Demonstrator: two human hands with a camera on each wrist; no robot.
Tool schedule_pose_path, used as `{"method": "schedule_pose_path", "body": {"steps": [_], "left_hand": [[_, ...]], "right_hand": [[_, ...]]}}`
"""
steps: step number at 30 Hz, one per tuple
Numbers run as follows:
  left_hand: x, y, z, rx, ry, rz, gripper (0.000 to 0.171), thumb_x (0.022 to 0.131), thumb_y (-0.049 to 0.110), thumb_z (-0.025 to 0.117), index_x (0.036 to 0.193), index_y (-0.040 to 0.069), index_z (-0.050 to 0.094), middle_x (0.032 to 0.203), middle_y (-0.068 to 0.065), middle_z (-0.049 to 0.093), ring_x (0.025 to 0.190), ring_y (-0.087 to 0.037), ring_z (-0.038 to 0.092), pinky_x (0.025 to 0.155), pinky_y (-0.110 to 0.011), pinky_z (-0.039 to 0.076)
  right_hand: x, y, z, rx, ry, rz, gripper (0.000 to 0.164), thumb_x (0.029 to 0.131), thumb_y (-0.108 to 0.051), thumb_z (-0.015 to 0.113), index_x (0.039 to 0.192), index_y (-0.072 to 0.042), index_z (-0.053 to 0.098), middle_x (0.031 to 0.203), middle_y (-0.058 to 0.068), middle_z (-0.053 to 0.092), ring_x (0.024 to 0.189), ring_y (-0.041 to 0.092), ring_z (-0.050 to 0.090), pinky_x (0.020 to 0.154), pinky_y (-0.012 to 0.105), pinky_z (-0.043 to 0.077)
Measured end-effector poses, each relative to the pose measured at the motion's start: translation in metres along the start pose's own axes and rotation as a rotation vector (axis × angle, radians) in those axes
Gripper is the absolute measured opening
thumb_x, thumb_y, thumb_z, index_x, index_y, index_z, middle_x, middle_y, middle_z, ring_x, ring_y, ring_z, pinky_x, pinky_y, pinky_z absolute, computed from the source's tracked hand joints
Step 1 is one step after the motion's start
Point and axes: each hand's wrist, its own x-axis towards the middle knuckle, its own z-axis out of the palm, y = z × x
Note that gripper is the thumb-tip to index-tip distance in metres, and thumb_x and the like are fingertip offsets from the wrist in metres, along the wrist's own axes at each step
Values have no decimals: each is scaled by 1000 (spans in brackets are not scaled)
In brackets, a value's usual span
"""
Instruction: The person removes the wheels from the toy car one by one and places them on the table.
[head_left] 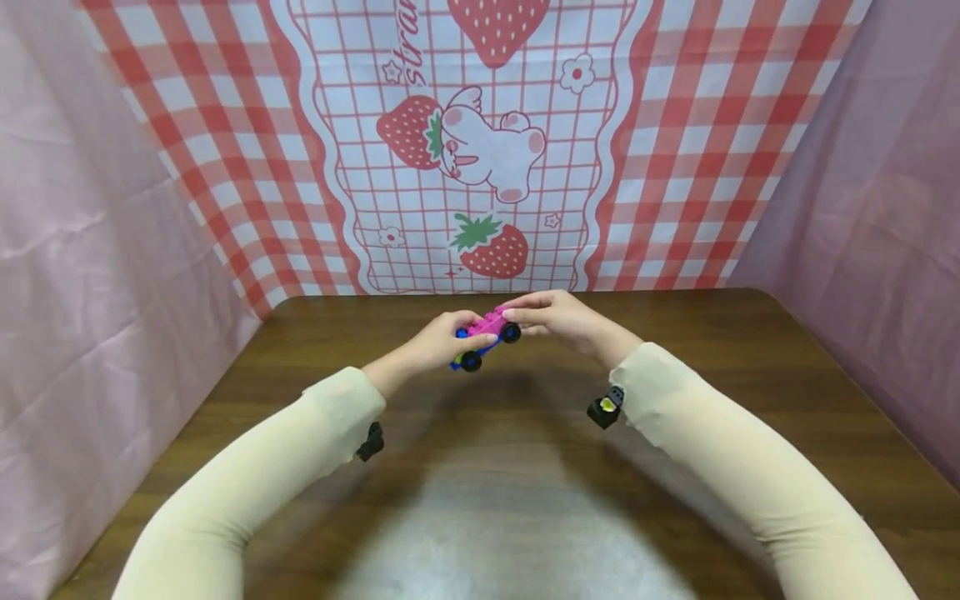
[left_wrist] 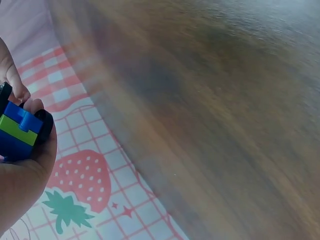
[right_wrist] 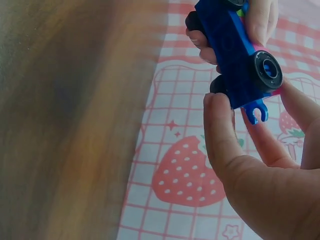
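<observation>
A small toy car built of blocks is held up over the far part of the table. Its top is pink and its base blue, with black wheels and a blue hook-like coupling at one end. My left hand grips the car's left end, thumb along its side. With thumb and fingertips, my right hand pinches the other end, around the coupling. The left wrist view shows a lime-green block between blue ones at the left end. Part of the pink top is hidden behind fingers.
The brown wooden table spreads below both arms. A strawberry-print cloth hangs behind its far edge, and pink curtains hang at both sides. Small black cameras are fixed at the wrists.
</observation>
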Motion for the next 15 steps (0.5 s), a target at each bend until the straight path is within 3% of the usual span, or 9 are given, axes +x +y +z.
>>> {"method": "schedule_pose_path", "body": {"steps": [3, 8, 15], "left_hand": [[1, 3, -1, -20, 27, -10, 41, 95, 39, 61, 118, 6, 61, 100, -10, 68, 81, -17, 64, 68, -28, 53], [2, 3, -2, -48, 46, -26, 39, 95, 38, 61, 117, 6, 61, 100, -11, 69, 81, -17, 66, 67, -28, 54], [2, 7, -1, -74, 46, -21, 40, 96, 38, 59, 119, 6, 59, 102, -12, 68, 81, -18, 66, 66, -28, 55]], "right_hand": [[-3, -3, -3, 29, 1, -5, 46, 96, -25, 61, 135, 0, 52, 131, 20, 57, 113, 29, 61, 102, 40, 47], [-6, 0, -5, 71, 41, -22, 56, 97, -23, 60, 142, 3, 40, 129, 20, 55, 100, 19, 66, 103, 42, 46], [-15, 4, -4, 43, 56, 4, 52, 96, -27, 60, 130, 8, 43, 109, 17, 64, 89, 18, 69, 93, 39, 53]]}}
